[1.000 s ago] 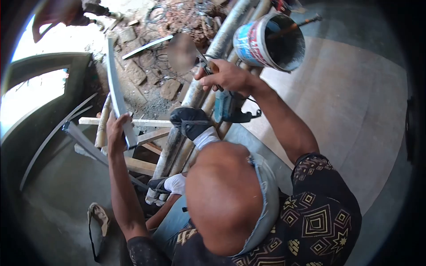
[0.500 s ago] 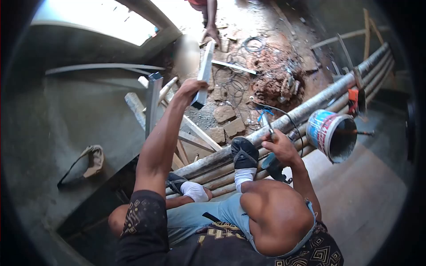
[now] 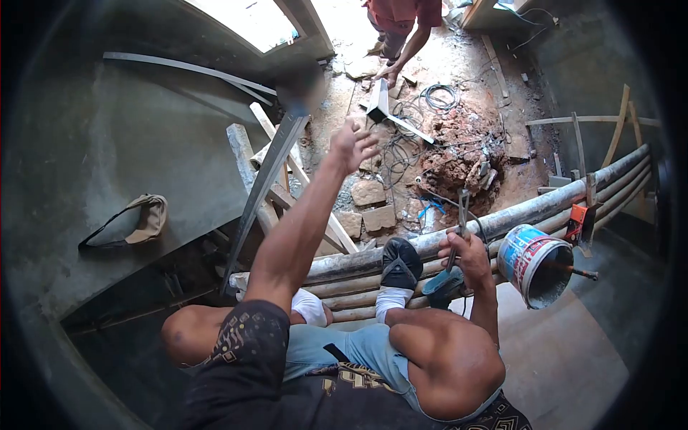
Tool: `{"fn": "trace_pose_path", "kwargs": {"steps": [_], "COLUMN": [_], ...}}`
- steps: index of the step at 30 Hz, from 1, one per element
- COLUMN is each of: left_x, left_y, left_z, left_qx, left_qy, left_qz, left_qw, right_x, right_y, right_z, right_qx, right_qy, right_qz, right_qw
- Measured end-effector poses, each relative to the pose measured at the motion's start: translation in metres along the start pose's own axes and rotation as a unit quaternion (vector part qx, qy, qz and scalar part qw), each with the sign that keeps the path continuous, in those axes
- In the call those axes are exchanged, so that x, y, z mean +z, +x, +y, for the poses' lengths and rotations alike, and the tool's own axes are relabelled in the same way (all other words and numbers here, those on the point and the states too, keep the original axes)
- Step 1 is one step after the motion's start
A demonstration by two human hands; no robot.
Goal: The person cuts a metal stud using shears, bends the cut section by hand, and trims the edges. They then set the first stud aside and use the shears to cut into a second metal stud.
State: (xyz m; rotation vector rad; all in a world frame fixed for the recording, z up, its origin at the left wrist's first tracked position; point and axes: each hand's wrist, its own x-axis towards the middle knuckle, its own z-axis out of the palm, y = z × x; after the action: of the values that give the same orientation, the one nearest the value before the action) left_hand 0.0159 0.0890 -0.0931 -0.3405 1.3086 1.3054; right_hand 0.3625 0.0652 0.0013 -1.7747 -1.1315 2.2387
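Gripping a pair of pliers [image 3: 460,218] upright by the handles, the right hand [image 3: 469,252] is closed firmly around them above the blue power tool [image 3: 442,282] resting on the scaffold poles [image 3: 502,215]. They look like stiff, fairly light steel, best held low on the handles, though bare metal could slip in a sweaty palm. Raised with its fingers spread, the left hand [image 3: 352,145] holds nothing, near the leaning metal bar [image 3: 264,188].

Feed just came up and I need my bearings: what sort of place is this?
Likely a building site: bamboo scaffold poles, rubble and bricks below, a mortar-stained bucket beside the right hand.
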Motion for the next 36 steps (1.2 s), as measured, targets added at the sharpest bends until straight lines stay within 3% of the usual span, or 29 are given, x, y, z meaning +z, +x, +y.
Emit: {"fn": "trace_pose_path", "kwargs": {"steps": [2,3,5,6,8,10,12,14,15,16,20,23,26,29,33,34,36], "left_x": [-0.017,-0.026,-0.04,-0.046,-0.034,-0.038,-0.058,-0.087,-0.079,-0.079,-0.081,-0.07,-0.071,-0.074,-0.061,-0.06,-0.062], "left_y": [-0.024,-0.042,-0.07,-0.078,-0.105,-0.103,-0.087,-0.056,-0.072,-0.073,-0.093,-0.116,-0.126,-0.131,-0.137,-0.135,-0.131], "left_z": [-0.018,-0.026,-0.032,-0.028,0.004,0.038,0.066,0.082,0.091,0.092,0.078,0.059,0.044,0.04,0.032,0.029,0.024], "left_qx": [0.151,0.287,0.554,0.677,0.702,0.677,0.652,0.57,0.464,0.447,0.532,0.542,0.528,0.418,0.432,0.43,0.456], "left_qy": [0.273,0.348,0.421,0.417,0.456,0.487,0.517,0.533,0.527,0.482,0.493,0.459,0.473,0.478,0.427,0.428,0.485], "left_qz": [0.047,0.06,0.105,0.135,0.318,0.337,0.355,0.151,0.098,0.054,0.02,0.053,0.037,-0.005,-0.032,-0.033,-0.023], "left_qw": [0.949,0.891,0.71,0.591,0.446,0.437,0.426,0.607,0.706,0.751,0.688,0.702,0.704,0.773,0.794,0.794,0.746], "right_x": [0.003,0.004,-0.001,0.002,0.012,0.017,0.017,0.036,0.038,0.035,0.068,0.079,0.08,0.081,0.075,0.075,0.075], "right_y": [0.005,0.009,0.023,0.025,0.03,0.037,0.058,0.06,0.077,0.087,0.059,0.055,0.066,0.058,0.068,0.067,0.064], "right_z": [-0.006,-0.006,0.002,-0.001,-0.014,-0.03,-0.024,-0.033,-0.019,-0.02,-0.059,-0.062,-0.042,-0.046,-0.031,-0.031,-0.036], "right_qx": [0.03,0.016,-0.009,-0.008,-0.075,-0.059,-0.125,-0.147,-0.188,-0.229,-0.226,-0.201,-0.237,-0.221,-0.264,-0.262,-0.242], "right_qy": [0.032,0.016,-0.015,-0.016,-0.085,-0.13,-0.185,-0.207,-0.252,-0.301,-0.269,-0.278,-0.276,-0.283,-0.32,-0.319,-0.279], "right_qz": [-0.002,0.003,-0.02,-0.018,-0.029,-0.044,-0.09,-0.084,-0.078,-0.062,-0.086,-0.081,-0.056,-0.084,-0.062,-0.061,-0.069], "right_qw": [0.999,1.0,1.0,1.0,0.993,0.989,0.971,0.963,0.946,0.924,0.932,0.936,0.93,0.929,0.908,0.909,0.927]}}
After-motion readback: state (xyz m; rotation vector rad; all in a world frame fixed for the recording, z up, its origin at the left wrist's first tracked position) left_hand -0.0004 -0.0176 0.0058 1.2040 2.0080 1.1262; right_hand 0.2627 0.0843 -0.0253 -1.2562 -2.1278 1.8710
